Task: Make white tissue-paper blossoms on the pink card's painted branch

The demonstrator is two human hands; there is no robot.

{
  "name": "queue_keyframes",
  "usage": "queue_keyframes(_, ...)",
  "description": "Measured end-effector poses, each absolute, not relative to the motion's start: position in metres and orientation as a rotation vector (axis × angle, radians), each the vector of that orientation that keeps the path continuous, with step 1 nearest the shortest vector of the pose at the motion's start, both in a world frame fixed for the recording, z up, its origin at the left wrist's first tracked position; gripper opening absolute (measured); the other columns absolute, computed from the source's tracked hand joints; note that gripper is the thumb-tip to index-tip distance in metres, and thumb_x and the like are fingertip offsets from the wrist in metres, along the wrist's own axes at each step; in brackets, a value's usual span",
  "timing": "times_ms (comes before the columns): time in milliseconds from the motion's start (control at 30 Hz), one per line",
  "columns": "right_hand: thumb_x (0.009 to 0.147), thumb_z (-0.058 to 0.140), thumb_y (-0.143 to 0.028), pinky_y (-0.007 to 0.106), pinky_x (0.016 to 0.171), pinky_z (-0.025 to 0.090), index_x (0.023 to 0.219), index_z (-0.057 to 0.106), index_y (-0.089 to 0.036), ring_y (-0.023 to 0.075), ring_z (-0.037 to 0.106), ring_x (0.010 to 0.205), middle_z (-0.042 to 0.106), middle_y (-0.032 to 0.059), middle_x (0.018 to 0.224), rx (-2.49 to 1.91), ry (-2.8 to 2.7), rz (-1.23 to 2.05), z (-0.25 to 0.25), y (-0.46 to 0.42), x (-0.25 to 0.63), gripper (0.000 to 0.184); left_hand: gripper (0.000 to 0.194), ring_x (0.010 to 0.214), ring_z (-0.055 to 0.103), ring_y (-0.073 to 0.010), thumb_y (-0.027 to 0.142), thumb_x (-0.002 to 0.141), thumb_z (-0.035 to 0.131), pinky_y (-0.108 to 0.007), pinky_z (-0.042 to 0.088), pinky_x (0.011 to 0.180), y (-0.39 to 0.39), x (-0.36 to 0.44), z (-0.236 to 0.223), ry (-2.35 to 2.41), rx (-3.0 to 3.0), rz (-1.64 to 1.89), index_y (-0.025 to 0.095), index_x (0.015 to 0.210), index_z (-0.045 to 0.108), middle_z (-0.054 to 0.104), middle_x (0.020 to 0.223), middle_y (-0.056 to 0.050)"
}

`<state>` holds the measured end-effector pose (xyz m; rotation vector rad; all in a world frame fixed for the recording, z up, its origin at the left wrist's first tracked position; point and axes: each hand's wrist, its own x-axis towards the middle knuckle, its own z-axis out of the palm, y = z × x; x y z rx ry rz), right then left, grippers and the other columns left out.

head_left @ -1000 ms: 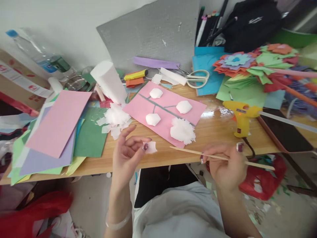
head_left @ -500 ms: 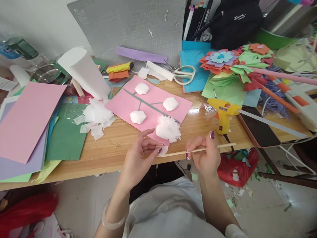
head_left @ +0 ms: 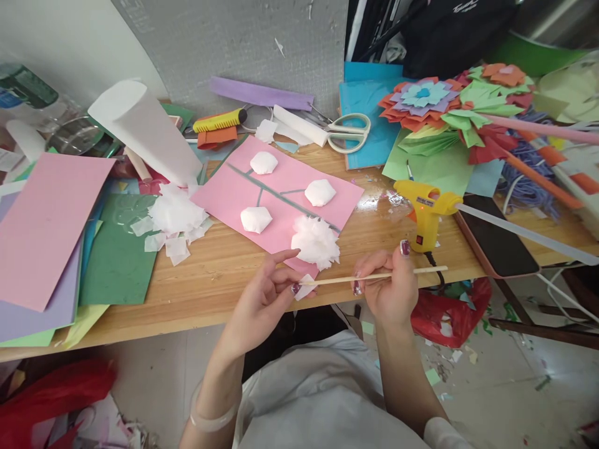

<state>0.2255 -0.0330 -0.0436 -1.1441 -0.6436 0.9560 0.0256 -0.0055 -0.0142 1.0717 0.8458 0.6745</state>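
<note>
Presently: left hand, half-curled, pinching paper; right hand, closed round stick, which, pressed hard, could tear that paper.

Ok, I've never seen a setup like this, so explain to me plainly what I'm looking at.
There is no machine here, just a person's two bare hands. The camera is worn on the head, looking forward and down.

The left hand pinches a small white scrap. The right hand holds a thin stick, one end of which reaches that scrap.

On the wooden table lies a pink sheet bearing three smooth white lumps and a ruffled white flower. Further left are a white paper pile and coloured sheets; to the right, a yellow glue gun and a phone.
</note>
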Motion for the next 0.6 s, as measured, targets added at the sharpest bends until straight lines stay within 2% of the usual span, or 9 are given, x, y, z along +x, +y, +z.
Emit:
queue_keyframes(100, 0.089, 0.05, -0.066, 0.027, 0.037, 0.042, 0.045, 0.063, -0.021, 0.0121, 0.049, 0.036, 0.052, 0.0014, 0.04, -1.169, -0.632, 0.934, -0.045, -0.033, 0.224, 0.064, 0.048, 0.094, 0.071, -0.0201, 0.03, 0.094, 0.063, -0.037, 0.054, 0.092, -0.006, 0.026, -0.014, 0.849, 1.033, 0.669, 0.022, 0.137, 0.045, 0.072, 0.098, -0.007)
queue_keyframes(233, 0.09, 0.05, -0.064, 0.026, 0.038, 0.042, 0.047, 0.063, -0.02, 0.0123, 0.052, 0.038, 0.052, 0.001, 0.04, -1.157, -0.62, 0.897, -0.044, -0.033, 0.226, 0.063, 0.054, 0.092, 0.071, -0.0175, 0.023, 0.09, 0.067, -0.035, 0.055, 0.091, -0.008, 0.026, -0.022, 0.848, 1.03, 0.716, 0.023, 0.139, 0.043, 0.072, 0.098, -0.006)
queue_keyframes(367, 0.089, 0.053, -0.064, 0.025, 0.034, 0.038, 0.046, 0.063, -0.021, 0.0115, 0.05, 0.034, 0.05, -0.0004, 0.038, -1.14, -0.566, 0.804, -0.043, -0.033, 0.229, 0.061, 0.052, 0.09, 0.071, -0.0161, 0.023, 0.091, 0.066, -0.033, 0.055, 0.09, -0.009, 0.028, -0.025, 0.844, 1.055, 0.766, 0.023, 0.138, 0.044, 0.074, 0.094, -0.004)
queue_keyframes(600, 0.093, 0.047, -0.061, 0.026, 0.033, 0.034, 0.044, 0.061, -0.02, 0.012, 0.048, 0.032, 0.046, 0.0, 0.035, -1.131, -0.608, 0.911, -0.044, -0.037, 0.231, 0.065, 0.05, 0.097, 0.068, -0.0163, 0.02, 0.094, 0.06, -0.031, 0.051, 0.09, -0.004, 0.032, -0.022, 0.876, 1.173, 0.674, 0.023, 0.139, 0.041, 0.075, 0.097, -0.005)
